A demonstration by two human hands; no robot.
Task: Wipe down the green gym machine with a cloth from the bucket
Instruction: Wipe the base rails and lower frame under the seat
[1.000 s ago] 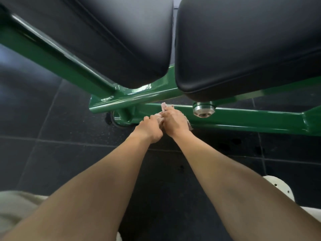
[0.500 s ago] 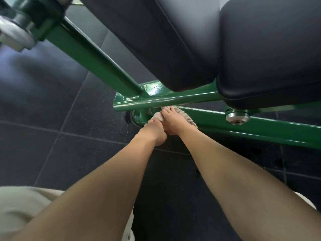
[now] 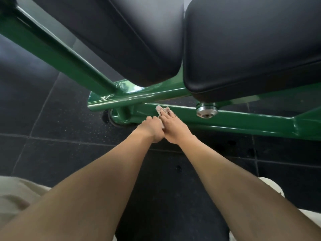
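Right hand (image 3: 175, 131), fingers flat, has slid the cloth (image 3: 164, 110) toward the chrome knob (image 3: 206, 110); left hand (image 3: 152, 129) fingers pinch it.

Dark speckled rubber floor tiles (image 3: 69, 119), thin pale seams (image 3: 57, 139), soft sheen at left

Cloth (image 3: 163, 110) on the machine's low bar (image 3: 243, 122), right hand (image 3: 175, 129) upon it, left hand (image 3: 152, 130) touching alongside, knob (image 3: 206, 110) just right, wheel (image 3: 112, 121) left, two pads (image 3: 251, 49) above.

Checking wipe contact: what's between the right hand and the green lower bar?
The cloth, pressed flat by the right hand onto the green lower bar; the head view shows it.
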